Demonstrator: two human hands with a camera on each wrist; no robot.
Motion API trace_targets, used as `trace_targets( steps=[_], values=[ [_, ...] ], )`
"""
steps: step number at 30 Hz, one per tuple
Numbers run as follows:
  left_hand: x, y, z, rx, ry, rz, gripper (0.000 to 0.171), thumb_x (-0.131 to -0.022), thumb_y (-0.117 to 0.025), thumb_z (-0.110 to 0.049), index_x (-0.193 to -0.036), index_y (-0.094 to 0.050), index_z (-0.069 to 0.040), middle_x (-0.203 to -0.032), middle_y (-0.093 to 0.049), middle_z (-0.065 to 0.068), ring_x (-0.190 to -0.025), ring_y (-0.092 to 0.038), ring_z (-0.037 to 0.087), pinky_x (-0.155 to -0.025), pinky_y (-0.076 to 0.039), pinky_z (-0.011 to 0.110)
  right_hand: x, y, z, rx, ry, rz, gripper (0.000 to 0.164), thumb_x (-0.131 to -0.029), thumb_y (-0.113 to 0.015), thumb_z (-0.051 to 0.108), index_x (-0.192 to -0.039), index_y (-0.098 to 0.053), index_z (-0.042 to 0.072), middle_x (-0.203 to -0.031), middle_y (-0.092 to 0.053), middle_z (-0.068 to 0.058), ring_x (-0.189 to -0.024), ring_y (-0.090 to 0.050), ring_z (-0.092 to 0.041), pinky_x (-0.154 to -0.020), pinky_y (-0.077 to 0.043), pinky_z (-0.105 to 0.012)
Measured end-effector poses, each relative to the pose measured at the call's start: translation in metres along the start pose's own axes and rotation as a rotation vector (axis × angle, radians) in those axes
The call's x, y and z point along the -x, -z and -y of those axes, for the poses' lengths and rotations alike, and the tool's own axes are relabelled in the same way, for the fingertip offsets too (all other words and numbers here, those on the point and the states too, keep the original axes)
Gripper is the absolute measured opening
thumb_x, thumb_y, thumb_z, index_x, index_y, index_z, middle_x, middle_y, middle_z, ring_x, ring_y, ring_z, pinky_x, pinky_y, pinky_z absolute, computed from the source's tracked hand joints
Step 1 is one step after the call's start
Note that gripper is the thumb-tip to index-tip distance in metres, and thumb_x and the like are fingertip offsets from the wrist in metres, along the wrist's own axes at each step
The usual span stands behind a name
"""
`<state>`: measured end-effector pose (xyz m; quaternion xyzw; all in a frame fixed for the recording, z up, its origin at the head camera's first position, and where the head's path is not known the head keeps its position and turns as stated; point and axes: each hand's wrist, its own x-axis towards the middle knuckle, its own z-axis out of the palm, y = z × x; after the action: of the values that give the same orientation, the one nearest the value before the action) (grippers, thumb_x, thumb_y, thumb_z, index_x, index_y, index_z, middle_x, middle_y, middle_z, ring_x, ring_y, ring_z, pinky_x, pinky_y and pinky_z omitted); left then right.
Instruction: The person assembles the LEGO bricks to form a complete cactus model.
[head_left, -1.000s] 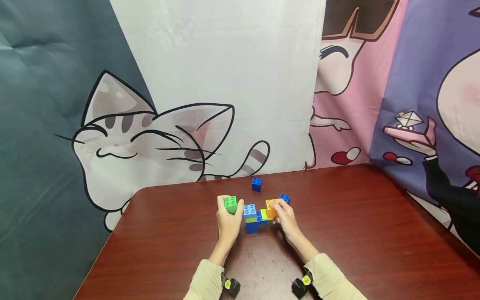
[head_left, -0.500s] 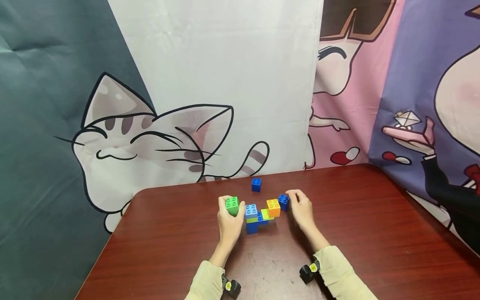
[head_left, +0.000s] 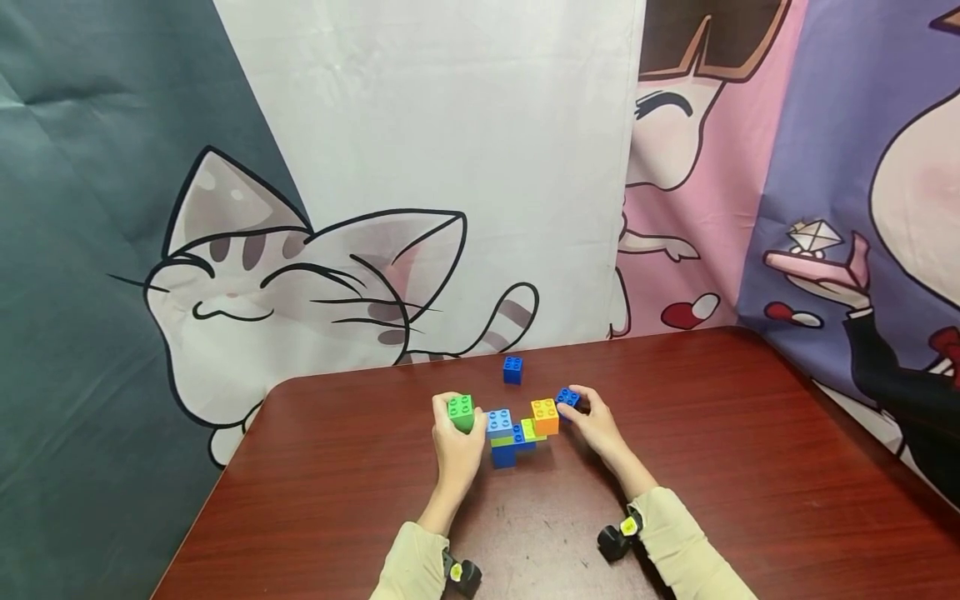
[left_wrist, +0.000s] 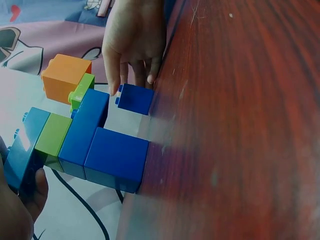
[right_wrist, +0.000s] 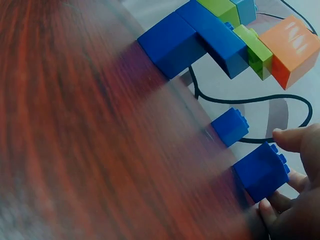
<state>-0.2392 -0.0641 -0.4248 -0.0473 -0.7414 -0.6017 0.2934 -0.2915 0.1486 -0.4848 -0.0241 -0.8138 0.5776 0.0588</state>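
Observation:
My left hand (head_left: 457,446) grips a green brick (head_left: 461,412) between curled fingers and thumb. The thumb lies right beside the light blue brick (head_left: 498,422) of a built piece. That piece stands on a blue brick (left_wrist: 117,160), with a longer blue brick (left_wrist: 85,132) and lime bricks in it, and an orange brick (head_left: 545,416) tops its right arm. My right hand (head_left: 600,429) is around a loose blue brick (right_wrist: 262,172) standing on the table. Its thumb hovers by the studs with a small gap, and its fingers lie along the far side.
Another loose blue brick (head_left: 513,370) stands near the back edge of the red-brown wooden table (head_left: 337,500). Behind the table hangs a cloth backdrop (head_left: 480,125) printed with cartoon figures. Each wrist wears a small black camera, such as the left camera (head_left: 467,577).
The right hand has let go of the orange brick, swung right, then come around the loose blue brick, its thumb now on the near side. The left hand keeps the green brick nearly in place.

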Motion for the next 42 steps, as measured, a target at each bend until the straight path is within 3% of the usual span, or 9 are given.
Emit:
trace_targets(
  steps=[4, 12, 23, 30, 42],
  values=[
    [-0.001, -0.001, 0.004, 0.012, 0.023, 0.000, 0.030, -0.081, -0.063, 0.012, -0.105, -0.047, 0.006, -0.076, -0.059, 0.020, -0.061, -0.047, 0.001, -0.055, -0.043, 0.017, 0.000, -0.002, -0.002, -0.002, 0.003, -0.013, 0.048, -0.094, -0.063, 0.012, -0.134, -0.046, -0.006, -0.125, -0.055, -0.031, -0.111, -0.056, -0.037, -0.084, -0.046, -0.024],
    [-0.004, -0.009, 0.034, -0.002, 0.045, -0.004, 0.034, -0.082, -0.065, 0.009, -0.110, -0.048, 0.000, -0.080, -0.061, 0.018, -0.063, -0.049, 0.004, -0.055, -0.044, 0.018, -0.003, -0.002, -0.005, 0.056, -0.004, -0.044, 0.046, -0.093, -0.063, 0.013, -0.133, -0.049, -0.006, -0.124, -0.057, -0.030, -0.108, -0.058, -0.037, -0.091, -0.049, -0.036],
    [-0.003, -0.007, 0.036, 0.011, 0.102, 0.051, 0.031, -0.085, -0.064, 0.000, -0.109, -0.045, -0.005, -0.077, -0.054, 0.008, -0.065, -0.048, 0.009, -0.057, -0.043, 0.021, 0.000, -0.002, -0.004, 0.072, -0.018, -0.052, 0.042, -0.094, -0.061, 0.013, -0.130, -0.051, -0.006, -0.125, -0.058, -0.030, -0.111, -0.058, -0.037, -0.096, -0.048, -0.045],
    [-0.004, -0.007, 0.036, 0.033, 0.117, 0.064, 0.032, -0.086, -0.064, -0.001, -0.110, -0.044, -0.005, -0.082, -0.056, 0.010, -0.068, -0.050, 0.009, -0.059, -0.044, 0.020, 0.000, -0.002, -0.003, 0.036, -0.013, -0.103, 0.042, -0.094, -0.062, 0.012, -0.130, -0.052, -0.005, -0.124, -0.060, -0.031, -0.117, -0.058, -0.040, -0.102, -0.046, -0.049],
    [-0.008, -0.004, 0.037, 0.038, 0.079, 0.109, 0.031, -0.088, -0.067, -0.006, -0.109, -0.044, -0.005, -0.081, -0.055, 0.008, -0.068, -0.049, 0.006, -0.060, -0.043, 0.019, -0.001, -0.002, -0.002, 0.010, -0.026, -0.120, 0.042, -0.094, -0.063, 0.013, -0.130, -0.053, -0.005, -0.124, -0.060, -0.029, -0.115, -0.059, -0.038, -0.094, -0.048, -0.034]
  ],
)
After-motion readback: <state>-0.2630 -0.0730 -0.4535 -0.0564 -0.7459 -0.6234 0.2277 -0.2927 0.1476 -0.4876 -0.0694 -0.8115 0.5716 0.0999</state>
